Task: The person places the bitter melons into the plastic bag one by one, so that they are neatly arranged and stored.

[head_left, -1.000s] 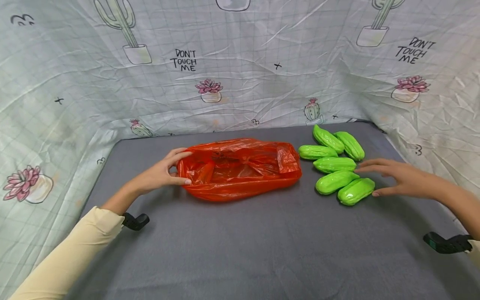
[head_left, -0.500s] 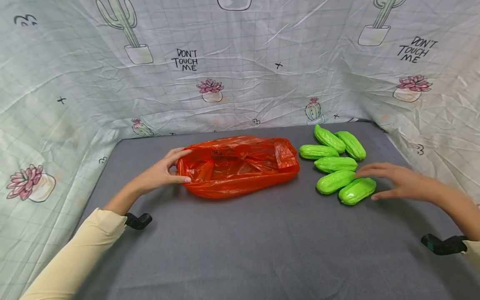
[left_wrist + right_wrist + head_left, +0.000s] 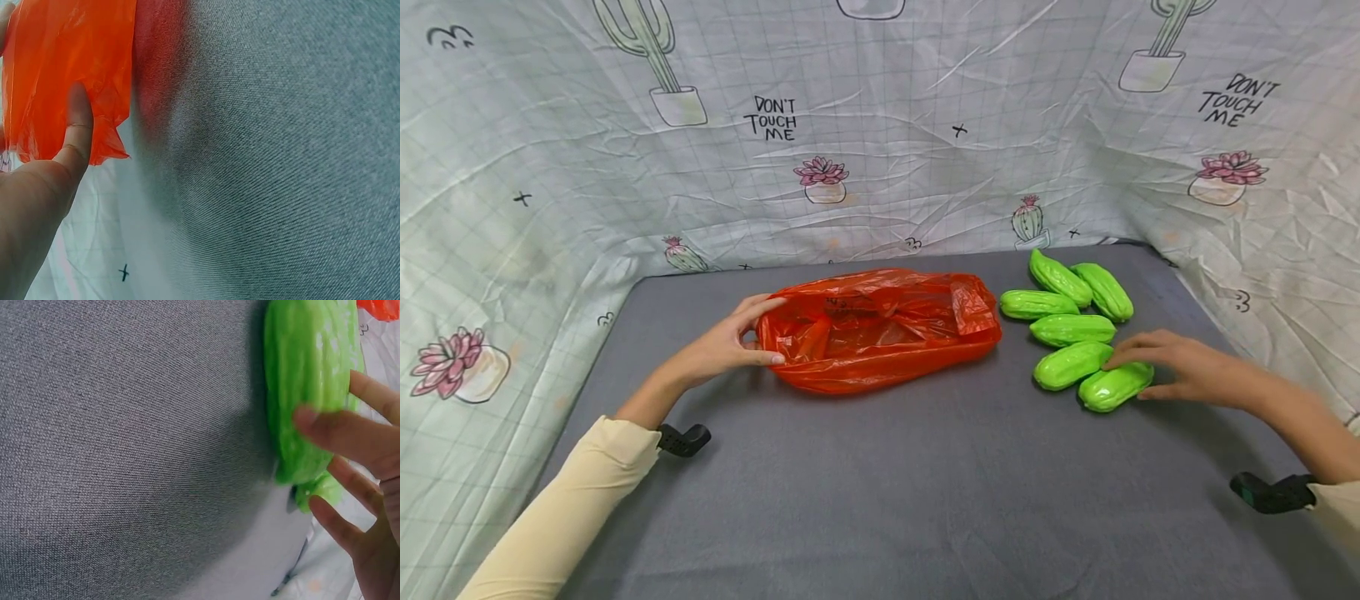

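right hand (image 3: 1187, 371) spread wide around the nearest gourd (image 3: 1112, 388), red bag (image 3: 865, 379) held by the left hand (image 3: 718, 348)

the right fingers are well apart: in the right wrist view the thumb lies across the gourd's near side while the others reach beyond it. whether any of them presses the skin, i cannot tell. the left fingers hold the bag's end, thumb against the near wall and the others at the far edge, so that end gapes.

the nearest gourd lies on the grey tabletop (image 3: 880, 500), right up against or touching a neighbouring gourd (image 3: 1067, 367); i cannot tell which. a right fingertip sits just where the two meet, so a careless squeeze would probably shove the neighbour or catch both. the skin looks glossy, so a pinch off the middle could slip and let the gourd roll.

the bag lies on its base to the left of the gourds, mouth upward. its film looks thin, and no hand supports its right end, where a flap (image 3: 974, 312) folds over; that side could sag or snag something lowered there. a hard tug at the left might drag the whole bag or narrow its mouth.

four more gourds (image 3: 1072, 331) cluster behind, near the patterned cloth (image 3: 895, 192).
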{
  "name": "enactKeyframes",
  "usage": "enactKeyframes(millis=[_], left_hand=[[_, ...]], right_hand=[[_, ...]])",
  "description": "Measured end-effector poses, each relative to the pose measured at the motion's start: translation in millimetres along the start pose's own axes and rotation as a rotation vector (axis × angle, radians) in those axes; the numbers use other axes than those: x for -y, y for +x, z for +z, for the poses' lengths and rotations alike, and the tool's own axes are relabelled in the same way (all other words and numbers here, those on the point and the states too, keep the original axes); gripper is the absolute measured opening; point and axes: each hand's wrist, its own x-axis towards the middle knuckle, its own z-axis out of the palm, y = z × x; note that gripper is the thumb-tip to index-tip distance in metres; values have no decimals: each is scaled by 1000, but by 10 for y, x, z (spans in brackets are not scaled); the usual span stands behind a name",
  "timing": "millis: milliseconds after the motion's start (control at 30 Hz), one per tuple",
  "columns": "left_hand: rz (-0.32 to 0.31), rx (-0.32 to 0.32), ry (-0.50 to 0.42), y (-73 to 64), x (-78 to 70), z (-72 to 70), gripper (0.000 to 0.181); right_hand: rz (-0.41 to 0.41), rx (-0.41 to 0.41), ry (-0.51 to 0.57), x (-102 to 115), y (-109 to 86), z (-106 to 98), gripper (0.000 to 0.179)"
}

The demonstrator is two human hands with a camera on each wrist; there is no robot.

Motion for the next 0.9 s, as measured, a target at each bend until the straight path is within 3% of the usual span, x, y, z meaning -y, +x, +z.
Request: enactKeyframes(millis=[133,233,333,433,533,667,833,900], left_hand=[[7,-4,3,-11,21,7,87],[6,-10,11,-25,29,10,87],[11,-19,21,-33,35,10,87],[20,-27,25,-33,43,4,88],[23,-33,29,-39,50,-4,88],[14,-31,25,-51,58,-6,89],[7,-28,3,-51,57,-1,90],[10,-32,-4,-51,60,1,90]], right_hand=[[-79,-65,-41,-36,11,43,74],[-72,-112,-70,-41,5,65,69],[67,-112,-59,-7,-28,61,63],[243,-69,-37,51,-55,29,40],[335,-42,-50,79,-45,16,24],[395,-37,-19,65,-11,25,37],[530,83,89,3,-24,-17,68],[514,106,86,-33,-31,-39,69]])
